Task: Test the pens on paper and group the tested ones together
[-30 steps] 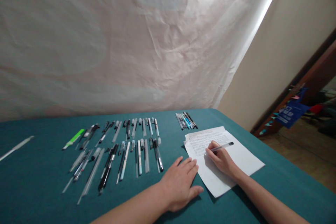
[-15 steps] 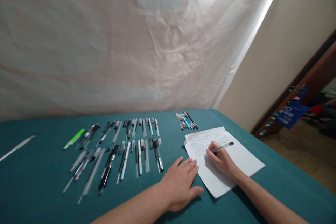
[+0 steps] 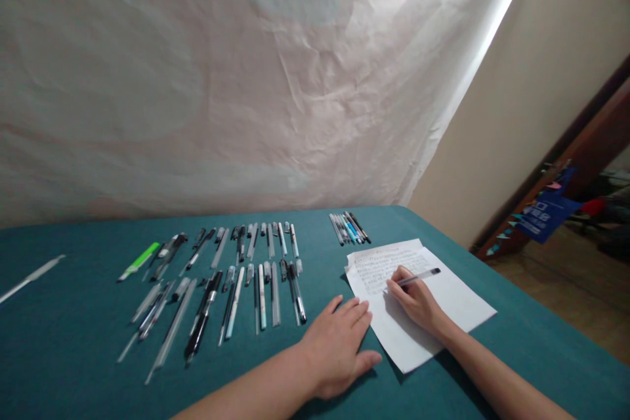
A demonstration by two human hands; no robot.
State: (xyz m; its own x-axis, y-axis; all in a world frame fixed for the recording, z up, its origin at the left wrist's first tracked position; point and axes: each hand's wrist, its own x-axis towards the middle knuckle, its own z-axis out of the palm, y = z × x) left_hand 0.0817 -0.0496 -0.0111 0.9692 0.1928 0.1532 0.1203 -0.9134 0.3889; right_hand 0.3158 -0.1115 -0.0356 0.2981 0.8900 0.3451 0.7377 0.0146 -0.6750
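The right hand [image 3: 412, 298] grips a pen [image 3: 424, 275] over paper [image 3: 457, 305], the left hand [image 3: 339, 346] spread open beside rows of pens [image 3: 262, 298].

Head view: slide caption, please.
Right hand holds a pen over handwritten paper; left hand rests on the table beside rows of pens.

You're indoors at a writing place, in a room of a home or perhaps a small office; which of the two can't be told. Your bench [image 3: 73, 341] has a green covering and carries pens [image 3: 262, 298] and handwritten sheets [image 3: 457, 289]. A pale, creased cloth [image 3: 236, 79] hangs behind it. To your right you have a plain wall [image 3: 502, 98], a brown wooden door [image 3: 603, 121] with a blue hanging [image 3: 546, 215], and a tan floor [image 3: 556, 282].
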